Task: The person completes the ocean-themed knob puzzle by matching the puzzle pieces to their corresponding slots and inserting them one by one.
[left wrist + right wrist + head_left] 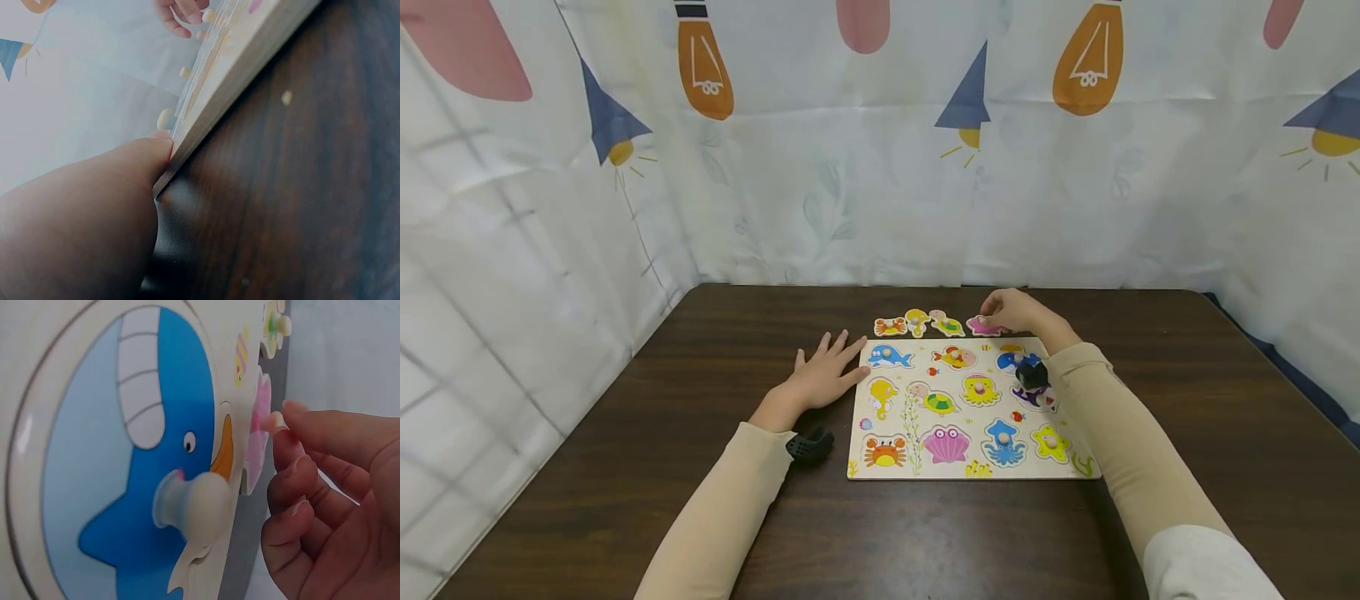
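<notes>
My right hand (1017, 311) pinches the small knob of a pink shell puzzle piece (981, 327) just behind the board's far edge. In the right wrist view the thumb and index finger meet on the knob of that pink piece (257, 440), with the other fingers curled. A wooden sea-animal puzzle board (891, 422) lies flat on the table. My left hand (822, 375) rests at its upper left corner, fingers spread, and the left wrist view shows a digit touching the board's edge (206, 119).
Left of the pink piece, a crab piece (891, 327), a seahorse piece (917, 322) and a turtle piece (947, 324) lie in a row behind the board. Knobbed pieces sit in the board, among them a blue whale (169, 419). A patterned curtain (880, 208) hangs behind the brown table (760, 333).
</notes>
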{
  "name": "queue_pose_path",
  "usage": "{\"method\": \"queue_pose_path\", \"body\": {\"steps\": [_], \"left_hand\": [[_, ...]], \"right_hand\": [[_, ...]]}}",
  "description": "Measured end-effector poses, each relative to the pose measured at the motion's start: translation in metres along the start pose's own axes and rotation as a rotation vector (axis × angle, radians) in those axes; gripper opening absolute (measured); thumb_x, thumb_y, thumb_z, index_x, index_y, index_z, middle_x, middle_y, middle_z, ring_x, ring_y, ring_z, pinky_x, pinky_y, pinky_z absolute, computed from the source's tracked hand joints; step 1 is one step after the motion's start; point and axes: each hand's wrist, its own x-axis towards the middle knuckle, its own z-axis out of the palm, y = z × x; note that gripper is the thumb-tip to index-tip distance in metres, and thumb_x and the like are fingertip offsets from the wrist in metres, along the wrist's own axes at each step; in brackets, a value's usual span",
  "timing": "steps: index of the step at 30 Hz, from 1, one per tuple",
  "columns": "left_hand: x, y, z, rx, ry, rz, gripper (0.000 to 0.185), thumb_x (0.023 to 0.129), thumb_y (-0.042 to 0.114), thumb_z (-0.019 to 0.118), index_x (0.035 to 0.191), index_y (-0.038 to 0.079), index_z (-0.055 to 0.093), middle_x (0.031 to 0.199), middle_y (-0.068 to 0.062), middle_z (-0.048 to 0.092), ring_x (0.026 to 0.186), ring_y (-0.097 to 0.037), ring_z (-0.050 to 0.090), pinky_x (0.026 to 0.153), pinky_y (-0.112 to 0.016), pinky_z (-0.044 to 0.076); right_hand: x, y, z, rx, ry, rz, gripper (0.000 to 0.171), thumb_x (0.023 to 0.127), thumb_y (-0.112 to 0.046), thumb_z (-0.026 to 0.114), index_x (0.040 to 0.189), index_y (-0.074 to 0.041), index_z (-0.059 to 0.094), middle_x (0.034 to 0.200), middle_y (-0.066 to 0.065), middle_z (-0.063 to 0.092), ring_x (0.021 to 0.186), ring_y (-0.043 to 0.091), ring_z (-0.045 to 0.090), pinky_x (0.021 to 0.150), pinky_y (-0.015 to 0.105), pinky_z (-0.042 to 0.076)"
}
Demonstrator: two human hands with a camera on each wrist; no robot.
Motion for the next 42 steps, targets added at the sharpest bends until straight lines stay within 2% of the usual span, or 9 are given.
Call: {"method": "queue_pose_path", "body": {"steps": [6, 10, 15, 22, 32, 42], "left_hand": [[-0.001, -0.001, 0.001, -0.005, -0.003, 0.0, 0.07, 0.108, 0.052, 0.043, 0.167, 0.023, 0.018, 0.171, -0.014, 0.005, 0.155, -0.041, -0.003, 0.113, -0.075, -0.003], [-0.002, -0.002, 0.001, -0.003, -0.001, 0.005, 0.071, 0.108, 0.053, 0.042, 0.167, 0.023, 0.018, 0.171, -0.015, 0.005, 0.155, -0.042, -0.003, 0.113, -0.076, -0.002], [-0.003, -0.001, -0.003, -0.009, 0.005, 0.003, 0.071, 0.108, 0.053, 0.043, 0.167, 0.022, 0.018, 0.171, -0.015, 0.006, 0.155, -0.042, -0.003, 0.112, -0.076, -0.003], [-0.004, 0.0, -0.004, -0.008, 0.001, -0.003, 0.071, 0.108, 0.052, 0.043, 0.167, 0.022, 0.017, 0.171, -0.015, 0.005, 0.155, -0.043, -0.003, 0.112, -0.076, -0.003], [-0.001, -0.001, -0.001, -0.001, -0.004, 0.008, 0.07, 0.108, 0.053, 0.043, 0.167, 0.023, 0.018, 0.171, -0.014, 0.005, 0.155, -0.041, -0.003, 0.113, -0.076, -0.003], [0.001, -0.001, 0.0, -0.001, -0.002, 0.004, 0.07, 0.108, 0.053, 0.042, 0.167, 0.023, 0.018, 0.171, -0.014, 0.005, 0.155, -0.041, -0.003, 0.113, -0.076, -0.002]], "right_hand": [[0.005, 0.001, 0.005, -0.005, -0.027, 0.018, 0.026, 0.103, -0.011, 0.062, 0.123, 0.007, 0.06, 0.1, 0.015, 0.062, 0.084, 0.024, 0.056, 0.076, 0.032, 0.049], [0.008, 0.0, 0.006, -0.008, -0.038, 0.053, 0.025, 0.104, -0.012, 0.062, 0.121, 0.006, 0.061, 0.093, 0.012, 0.06, 0.078, 0.02, 0.055, 0.07, 0.029, 0.049], [0.01, -0.004, 0.004, 0.001, -0.038, 0.091, 0.02, 0.104, -0.01, 0.061, 0.117, 0.005, 0.063, 0.087, 0.01, 0.059, 0.073, 0.019, 0.054, 0.068, 0.027, 0.05], [0.011, -0.008, 0.003, -0.033, -0.035, 0.075, 0.016, 0.105, -0.01, 0.06, 0.111, 0.004, 0.063, 0.084, 0.01, 0.06, 0.071, 0.019, 0.054, 0.068, 0.029, 0.049], [0.018, -0.004, 0.005, -0.063, -0.062, 0.145, 0.016, 0.105, -0.012, 0.061, 0.11, 0.003, 0.065, 0.091, 0.012, 0.062, 0.083, 0.024, 0.057, 0.08, 0.035, 0.051], [0.009, -0.006, 0.003, -0.188, -0.022, 0.063, 0.023, 0.106, -0.014, 0.058, 0.116, 0.006, 0.064, 0.105, 0.018, 0.066, 0.095, 0.031, 0.061, 0.093, 0.047, 0.052]]}}
